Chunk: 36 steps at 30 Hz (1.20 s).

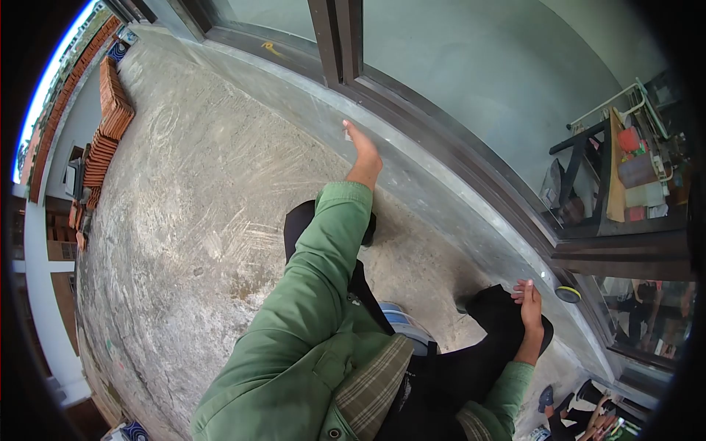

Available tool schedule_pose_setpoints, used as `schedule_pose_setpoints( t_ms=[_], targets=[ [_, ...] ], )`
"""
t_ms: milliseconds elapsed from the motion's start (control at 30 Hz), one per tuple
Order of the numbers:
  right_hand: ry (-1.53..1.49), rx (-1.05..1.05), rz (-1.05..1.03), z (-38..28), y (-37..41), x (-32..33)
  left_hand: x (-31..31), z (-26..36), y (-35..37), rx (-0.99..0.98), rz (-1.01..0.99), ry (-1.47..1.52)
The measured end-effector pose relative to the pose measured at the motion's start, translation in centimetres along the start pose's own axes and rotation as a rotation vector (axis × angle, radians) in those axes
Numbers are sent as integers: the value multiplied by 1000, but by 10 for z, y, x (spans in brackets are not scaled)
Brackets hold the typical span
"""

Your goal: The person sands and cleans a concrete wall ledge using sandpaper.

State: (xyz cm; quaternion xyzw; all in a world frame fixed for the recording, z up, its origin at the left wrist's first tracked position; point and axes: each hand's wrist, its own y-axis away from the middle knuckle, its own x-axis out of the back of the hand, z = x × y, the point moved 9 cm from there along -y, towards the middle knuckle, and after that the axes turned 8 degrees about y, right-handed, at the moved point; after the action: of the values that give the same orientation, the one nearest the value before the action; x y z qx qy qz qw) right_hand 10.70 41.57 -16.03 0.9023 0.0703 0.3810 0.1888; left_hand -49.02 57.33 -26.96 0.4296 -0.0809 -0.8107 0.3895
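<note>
Hands sit well apart. Left hand (pixel 364 156) is stretched far out from a green sleeve (pixel 323 250), fingers straight and close together, palm flat rather than curled. It reaches the grey sill (pixel 434 192) below the dark frame (pixel 456 158). A pale speck shows at its fingertips, too small to tell what it is or whether it is held.

Right hand (pixel 531 312) lies near, on the right, resting loosely spread on a black-trousered knee (pixel 496 309) and gripping nothing. Just right of it, a small round yellow-and-black disc (pixel 568 294) sits on the sill at the frame's foot.

Glass (pixel 471 66) fills the far right above the frame, split by a dark post (pixel 337 37). Bare concrete floor (pixel 191 220) spreads to the left, with stacked bricks (pixel 114 99) along its far left edge.
</note>
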Motion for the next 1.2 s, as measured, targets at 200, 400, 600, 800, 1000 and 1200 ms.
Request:
schedule_pose_setpoints(
  t_ms=[200,400,600,800,1000,1200],
  targets=[
    [-28,-13,-2,4,-1,2,-19,-3,43,-123,53,-279],
    [-33,-14,21,2,-1,7,-17,7,14,-109,81,-191],
    [-34,-5,11,3,-2,2,-2,-8,11,141,8,97],
    [-41,-22,26,5,1,4,-27,12,37,-137,25,-37],
    [-54,-39,36,7,-3,5,-16,-15,15,-26,25,-137],
    [-37,-11,23,6,-2,2,-7,6,32,-165,2,-144]
  ],
)
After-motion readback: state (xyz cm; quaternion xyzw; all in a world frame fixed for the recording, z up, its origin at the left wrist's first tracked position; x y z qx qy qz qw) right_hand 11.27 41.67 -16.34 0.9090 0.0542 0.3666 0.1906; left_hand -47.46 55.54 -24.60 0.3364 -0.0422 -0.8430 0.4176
